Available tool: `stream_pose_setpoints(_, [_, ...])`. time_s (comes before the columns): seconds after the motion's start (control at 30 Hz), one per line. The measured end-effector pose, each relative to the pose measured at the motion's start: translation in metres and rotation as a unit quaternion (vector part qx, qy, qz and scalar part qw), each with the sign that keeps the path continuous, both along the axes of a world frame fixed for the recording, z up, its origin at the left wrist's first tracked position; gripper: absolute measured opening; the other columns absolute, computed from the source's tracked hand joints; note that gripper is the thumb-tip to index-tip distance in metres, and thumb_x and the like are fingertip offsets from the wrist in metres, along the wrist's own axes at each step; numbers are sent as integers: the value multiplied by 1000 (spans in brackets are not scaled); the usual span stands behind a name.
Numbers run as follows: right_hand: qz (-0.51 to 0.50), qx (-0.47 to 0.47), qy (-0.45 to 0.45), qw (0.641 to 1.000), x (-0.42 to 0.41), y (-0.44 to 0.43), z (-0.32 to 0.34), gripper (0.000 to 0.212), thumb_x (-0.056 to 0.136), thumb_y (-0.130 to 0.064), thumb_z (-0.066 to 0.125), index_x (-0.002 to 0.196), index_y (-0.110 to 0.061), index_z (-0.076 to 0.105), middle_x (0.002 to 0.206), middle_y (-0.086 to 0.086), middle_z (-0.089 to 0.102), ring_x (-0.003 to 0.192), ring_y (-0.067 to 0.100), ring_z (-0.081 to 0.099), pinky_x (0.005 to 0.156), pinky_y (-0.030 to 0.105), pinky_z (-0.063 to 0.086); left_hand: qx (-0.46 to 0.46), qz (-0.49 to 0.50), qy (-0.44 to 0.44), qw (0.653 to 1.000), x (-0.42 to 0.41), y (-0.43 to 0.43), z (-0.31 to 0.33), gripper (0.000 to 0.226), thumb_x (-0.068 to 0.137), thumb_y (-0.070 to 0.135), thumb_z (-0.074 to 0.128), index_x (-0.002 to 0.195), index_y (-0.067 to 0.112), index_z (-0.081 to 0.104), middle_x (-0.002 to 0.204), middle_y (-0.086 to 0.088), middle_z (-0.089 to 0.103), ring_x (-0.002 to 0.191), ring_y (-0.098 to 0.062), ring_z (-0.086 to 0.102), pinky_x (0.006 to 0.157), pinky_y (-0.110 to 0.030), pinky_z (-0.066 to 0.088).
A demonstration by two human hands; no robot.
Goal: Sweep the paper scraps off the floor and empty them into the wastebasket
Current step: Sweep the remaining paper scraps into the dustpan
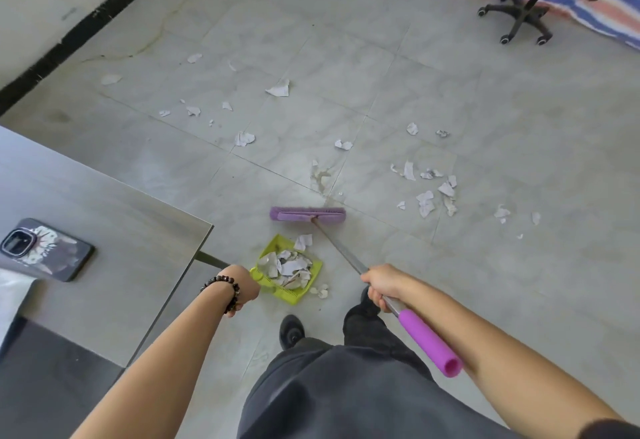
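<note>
1. Ahead, open floor runs wide; the table edge crowds the left hand.
2. Right hand grips the broom; its head sits just beyond the dustpan, which holds scraps.
3. Left fingers are hidden at the dustpan; grip unclear.

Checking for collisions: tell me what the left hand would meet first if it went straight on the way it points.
The dustpan, directly ahead of the left hand and perhaps already held by it; the fingers are hidden and depth is unclear.
</note>
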State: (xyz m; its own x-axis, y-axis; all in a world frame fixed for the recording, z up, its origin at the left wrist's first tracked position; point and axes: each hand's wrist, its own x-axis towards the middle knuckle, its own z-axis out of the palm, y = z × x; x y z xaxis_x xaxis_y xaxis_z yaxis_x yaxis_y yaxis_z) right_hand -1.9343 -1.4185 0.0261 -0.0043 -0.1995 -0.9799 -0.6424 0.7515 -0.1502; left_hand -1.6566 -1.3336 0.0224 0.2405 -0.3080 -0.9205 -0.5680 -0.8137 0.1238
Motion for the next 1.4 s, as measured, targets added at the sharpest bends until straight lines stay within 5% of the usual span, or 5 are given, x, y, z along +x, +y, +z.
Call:
stream_pose_setpoints(0.2, [-12, 119, -22, 993, -10, 6, 5, 42, 100, -23, 41, 59, -15, 40, 36, -6, 33, 26, 4, 31, 30, 14, 28, 2, -23, -6, 1000, -7, -12, -5, 13, 85, -1, 37, 78, 5, 45, 56, -10, 43, 41, -18, 36, 43, -21, 30])
stream_pose_setpoints(0.37, [-163, 121, -54, 978, -65, 5, 47, 14, 101, -29, 48, 95, -16, 48, 49, -7, 34, 30, 0, 35, 26, 11, 29, -4, -42, -17, 999, -2, -13, -4, 19, 85, -2, 38, 67, 6, 42, 56, -11, 46, 40, -18, 39, 42, -21, 31])
stream_pose_setpoints(0.53, [-207, 99, -89, 969, -80, 13, 54, 28, 101, -32, 46, 79, -16, 42, 48, -8, 32, 28, -1, 33, 24, 12, 26, 12, -65, -17, 998, -3, 16, 4, 16, 86, 2, 37, 75, 9, 46, 63, -10, 50, 49, -21, 43, 47, -24, 33])
stream_pose_setpoints(0.97, [-89, -107, -79, 987, -128, 34, 12, 32, 91, -18, 51, 59, -11, 49, 48, 4, 45, 32, 10, 41, 33, 20, 35, -26, 91, -68, 993, -89, 156, 39, 36, 80, 1, 48, 113, 3, 63, 61, -7, 42, 36, -18, 35, 40, -20, 31])
stream_pose_setpoints(1.4, [44, -16, -25, 999, -159, 170, 14, 27, 86, -7, 49, 59, -7, 52, 39, 4, 47, 31, 15, 40, 40, 21, 39, 24, 82, -30, 996, -167, 227, -3, 14, 85, -2, 38, 78, 5, 48, 58, -11, 46, 43, -23, 41, 39, -24, 32])
